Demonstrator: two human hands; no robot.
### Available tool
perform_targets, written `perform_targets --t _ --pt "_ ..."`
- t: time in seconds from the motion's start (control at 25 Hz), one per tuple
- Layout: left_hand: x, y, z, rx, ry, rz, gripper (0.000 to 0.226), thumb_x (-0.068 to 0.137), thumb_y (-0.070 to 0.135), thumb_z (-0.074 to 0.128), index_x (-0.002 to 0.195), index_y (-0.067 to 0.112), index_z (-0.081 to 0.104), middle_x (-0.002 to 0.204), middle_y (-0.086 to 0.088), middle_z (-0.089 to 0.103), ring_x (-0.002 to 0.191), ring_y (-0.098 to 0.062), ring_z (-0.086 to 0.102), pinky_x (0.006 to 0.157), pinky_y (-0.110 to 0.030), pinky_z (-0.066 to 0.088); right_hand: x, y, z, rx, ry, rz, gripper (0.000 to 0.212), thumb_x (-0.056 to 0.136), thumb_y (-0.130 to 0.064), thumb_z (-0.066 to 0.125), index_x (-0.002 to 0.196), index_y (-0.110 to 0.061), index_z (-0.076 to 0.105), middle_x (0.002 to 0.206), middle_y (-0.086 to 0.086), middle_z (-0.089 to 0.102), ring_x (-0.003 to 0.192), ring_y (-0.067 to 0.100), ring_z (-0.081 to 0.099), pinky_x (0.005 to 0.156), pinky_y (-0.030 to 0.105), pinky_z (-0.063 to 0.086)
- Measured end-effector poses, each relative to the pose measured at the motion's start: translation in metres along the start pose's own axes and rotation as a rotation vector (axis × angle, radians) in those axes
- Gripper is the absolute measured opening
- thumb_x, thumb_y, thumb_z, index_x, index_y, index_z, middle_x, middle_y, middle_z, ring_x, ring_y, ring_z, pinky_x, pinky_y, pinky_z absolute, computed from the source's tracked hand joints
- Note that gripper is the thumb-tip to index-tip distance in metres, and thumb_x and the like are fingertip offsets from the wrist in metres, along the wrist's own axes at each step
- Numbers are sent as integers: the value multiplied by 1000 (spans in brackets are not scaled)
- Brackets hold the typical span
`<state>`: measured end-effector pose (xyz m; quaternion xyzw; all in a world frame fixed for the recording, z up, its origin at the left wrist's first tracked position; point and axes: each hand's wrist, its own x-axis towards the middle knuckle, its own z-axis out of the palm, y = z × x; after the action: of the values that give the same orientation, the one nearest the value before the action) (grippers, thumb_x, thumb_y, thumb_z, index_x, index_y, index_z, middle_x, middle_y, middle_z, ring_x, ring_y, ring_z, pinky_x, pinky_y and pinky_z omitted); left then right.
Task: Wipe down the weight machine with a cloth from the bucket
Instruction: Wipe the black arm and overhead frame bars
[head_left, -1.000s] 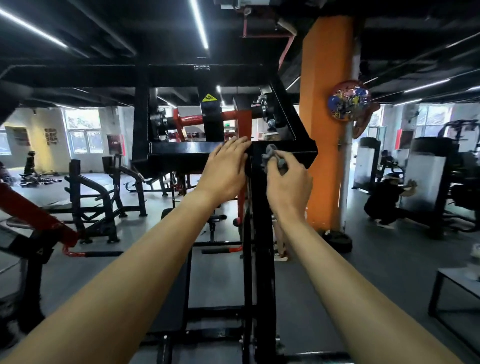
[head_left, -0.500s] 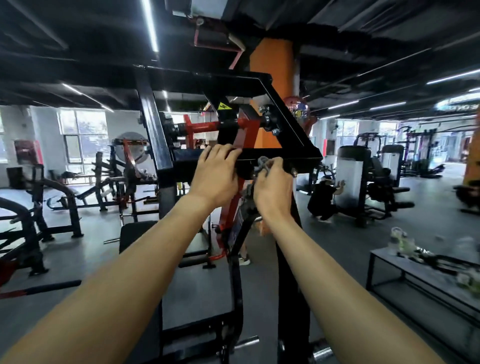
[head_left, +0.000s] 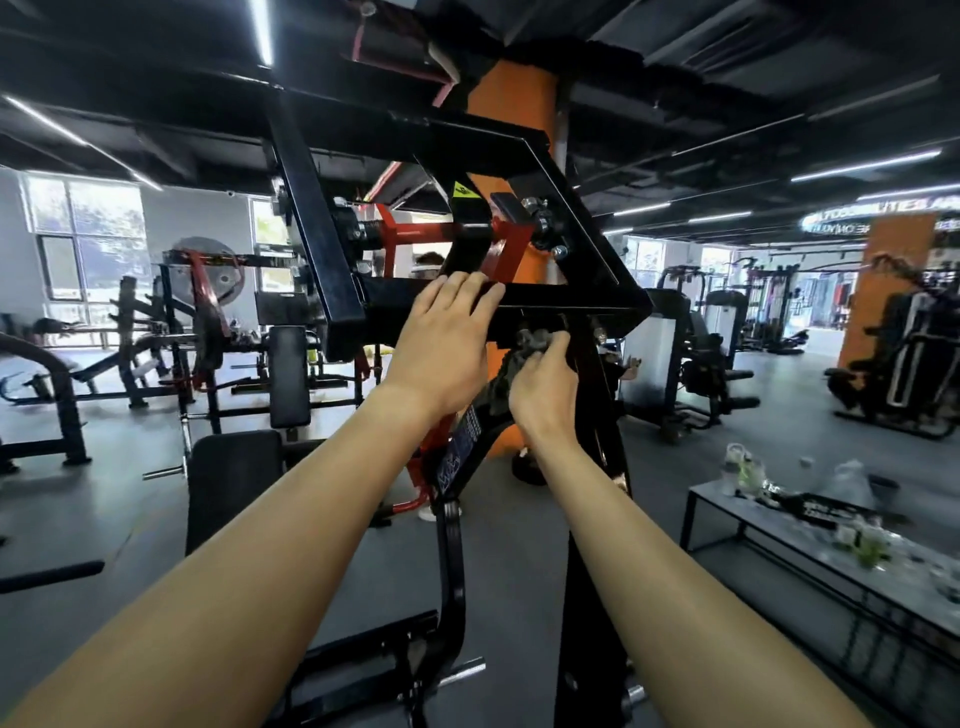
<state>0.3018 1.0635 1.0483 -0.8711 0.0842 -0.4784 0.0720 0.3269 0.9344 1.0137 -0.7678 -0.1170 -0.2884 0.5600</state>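
The weight machine (head_left: 587, 249) is a black steel frame with red pivot parts, rising in front of me at head height. My left hand (head_left: 441, 343) lies flat with straight fingers on the frame's near horizontal bar. My right hand (head_left: 545, 389) grips a crumpled grey cloth (head_left: 535, 340) and presses it against the underside of that bar, where the upright post meets it. Most of the cloth is hidden by my fingers. No bucket is in view.
A black padded seat (head_left: 234, 483) stands low on the left. A low bench (head_left: 810, 551) with bottles and clutter sits at the right. An orange pillar (head_left: 511, 98) rises behind the machine. Other gym machines ring the grey floor, and a person crouches behind the frame.
My view has swung left and closer to the frame. My right hand with the cloth has slid down from the top bar to its underside by the post. My left hand stays on the bar.
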Motion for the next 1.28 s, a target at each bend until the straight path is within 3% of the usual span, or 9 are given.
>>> perform_targets --t 0.2,0.4,0.52,0.64,0.84,0.96,1.04,1.16,1.28 --pt "0 -2 5 55 20 13 70 87 20 39 157 14 36 161 -11 36 152 -29 27 127 -42 11 -4 -7 6 85 184 -115 17 105 -10 35 117 -14 47 95 1 63 82 18 64 72 34 49" --pt "-1 -3 6 50 23 20 68 90 16 46 157 13 35 160 -11 36 152 -29 26 127 -40 7 -2 -5 3 13 22 1 24 105 -9 34 125 -13 45 91 2 61 71 8 56 56 29 41" --pt "0 -2 3 43 1 11 69 90 18 48 158 14 34 162 -11 34 153 -28 24 127 -40 7 -9 -17 -6 72 189 -52 15 105 -15 39 114 -17 50 85 -10 58 73 8 55 70 30 41" --pt "0 -1 2 26 -18 0 69 90 29 38 158 15 33 163 -10 33 154 -28 22 127 -41 8 -13 -29 -10 80 256 -140 10 104 -22 43 107 -18 50 82 -4 63 75 15 61 71 35 46" --pt "1 -3 2 20 -2 15 64 95 27 45 157 15 36 162 -10 36 153 -27 25 127 -41 11 0 -33 3 88 36 -44 16 103 -19 45 116 -15 54 105 6 70 94 22 66 80 35 52" --pt "-1 -2 0 15 -3 17 68 91 26 28 158 14 34 163 -11 34 154 -27 24 128 -40 9 -2 -18 19 28 -76 18 17 104 -16 45 118 -13 53 106 7 68 92 23 65 64 29 44" --pt "0 -2 -3 -15 -4 28 74 88 31 15 158 14 33 163 -10 33 154 -25 22 128 -38 7 -9 -18 24 76 10 -8 16 105 -15 44 118 -12 53 100 3 67 87 20 64 64 28 41" --pt "-1 -6 2 -24 13 35 60 102 30 29 160 15 31 165 -10 29 156 -24 18 127 -36 4 -8 -25 24 190 216 -24 12 104 -15 47 114 -13 54 98 3 70 85 17 65 68 22 41" --pt "-4 -9 7 -6 28 24 59 103 27 39 160 15 30 166 -9 28 156 -23 16 128 -37 4 -7 -19 29 131 106 -25 12 104 -15 46 114 -13 52 102 7 70 88 22 66 70 26 41"
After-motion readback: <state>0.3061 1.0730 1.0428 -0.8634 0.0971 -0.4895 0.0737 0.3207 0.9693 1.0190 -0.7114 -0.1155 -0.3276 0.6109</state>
